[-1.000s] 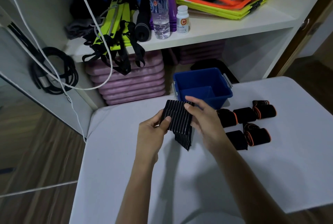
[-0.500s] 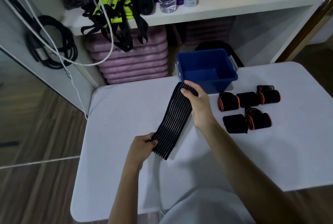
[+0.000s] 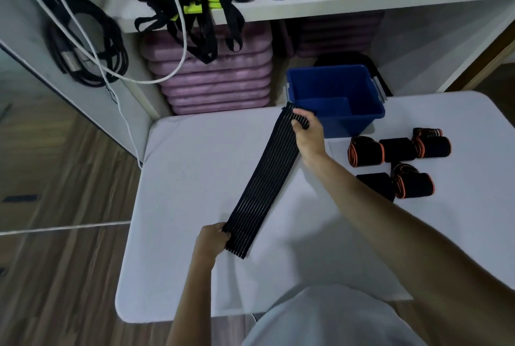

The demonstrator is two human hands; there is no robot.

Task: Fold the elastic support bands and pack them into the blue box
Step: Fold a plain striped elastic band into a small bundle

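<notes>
The left hand (image 3: 211, 238) pinches the near end of a ribbed black band (image 3: 267, 175), which lies stretched out flat on the white table (image 3: 181, 184) — its long axis runs from near-left to far-right. The right hand (image 3: 308, 136) grips the far end, just beside the blue box (image 3: 362, 117), so it is the nearer hand for packing. The box looks empty. Further right, several rolled black-and-orange bands (image 3: 365, 150) wait on the table — none packed yet.

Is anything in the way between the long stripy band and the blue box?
Nothing visible is. The band is stretched between the left hand and right hand, its far end right beside the open blue box. The rolled bands lie off to the right.
</notes>
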